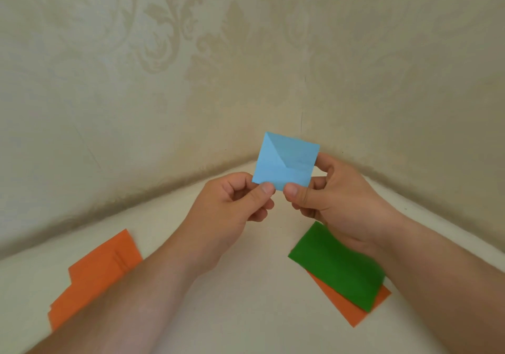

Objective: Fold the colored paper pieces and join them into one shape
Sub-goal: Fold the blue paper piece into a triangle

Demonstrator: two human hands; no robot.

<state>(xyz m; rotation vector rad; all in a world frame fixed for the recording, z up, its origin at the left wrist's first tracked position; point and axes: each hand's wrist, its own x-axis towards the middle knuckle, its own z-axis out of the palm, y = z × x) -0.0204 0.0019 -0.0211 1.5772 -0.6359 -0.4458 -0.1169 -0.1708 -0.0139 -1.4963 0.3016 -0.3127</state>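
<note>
fingers [266, 188] of both hands pinch the small folded blue paper square [285, 159] at its lower edge; align edges before creasing firmly.

left hand [232, 203]: bare, no ring, short trimmed nails | right hand [333, 206]: bare, no ring, short nails | forearms, entering from lower frame: bare, fine hair, no sleeves or watch

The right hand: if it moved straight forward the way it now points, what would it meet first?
Probably the patterned wall. The right hand, which pinches the blue paper, points up and away from the person, and nothing else shows ahead. Depth is hard to judge.
</note>
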